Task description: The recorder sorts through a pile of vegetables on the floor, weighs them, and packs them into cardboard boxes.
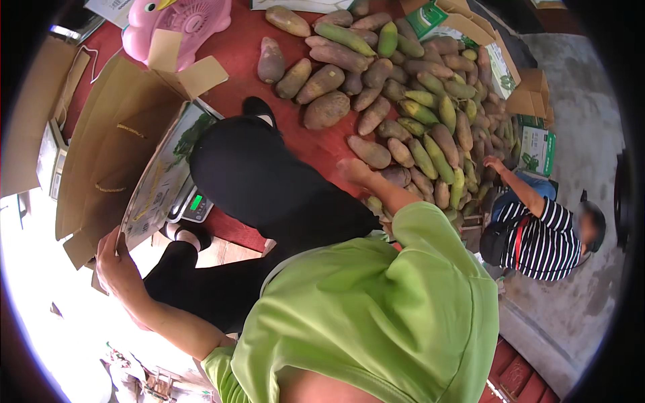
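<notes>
My left hand (119,266) is closed on the near corner of a tall open cardboard box (107,144). The box has a printed front panel and yellow cord handles inside. Its flaps stick out, and beside it sits a digital scale (197,207) with a lit green display; whether the box rests on it I cannot tell. My right hand (354,170) reaches over the red surface to the near edge of a heap of oblong brown and green produce (396,152). That hand is blurred and its fingers do not show clearly.
A pink fan (181,27) stands behind the box. Several cardboard cartons (531,94) border the heap at the far right. A person in a striped shirt (547,238) reaches a hand toward the heap from the right. My bent leg (262,171) lies between box and heap.
</notes>
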Tool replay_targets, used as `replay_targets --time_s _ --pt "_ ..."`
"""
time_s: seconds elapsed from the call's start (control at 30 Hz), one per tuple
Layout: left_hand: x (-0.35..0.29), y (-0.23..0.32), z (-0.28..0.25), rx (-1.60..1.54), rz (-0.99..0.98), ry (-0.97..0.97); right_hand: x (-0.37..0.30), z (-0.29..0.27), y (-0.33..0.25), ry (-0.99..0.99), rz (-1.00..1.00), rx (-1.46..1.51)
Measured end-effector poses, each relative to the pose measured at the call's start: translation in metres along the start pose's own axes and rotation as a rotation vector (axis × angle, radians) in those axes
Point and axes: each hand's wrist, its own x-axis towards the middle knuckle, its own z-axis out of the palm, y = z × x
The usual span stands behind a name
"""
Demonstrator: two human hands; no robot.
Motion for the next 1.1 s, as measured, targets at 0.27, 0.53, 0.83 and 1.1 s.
replay_targets --time_s 0.27,0.53,0.83,1.1 --pt "-0.002 -0.028 0.013 0.022 0.013 0.011 -0.067 -0.052 0.021 -0.018 0.450 0.236" --pt "-0.001 -0.021 0.011 0.026 0.001 0.015 -0.057 -0.036 0.075 0.190 0.758 0.085" --pt "-0.014 0.004 0.005 0.058 -0.056 0.065 0.005 -0.065 0.039 0.011 0.627 -0.150" --pt "-0.019 0.014 0.009 0.121 -0.153 0.178 0.014 -0.082 0.000 -0.144 0.600 -0.356"
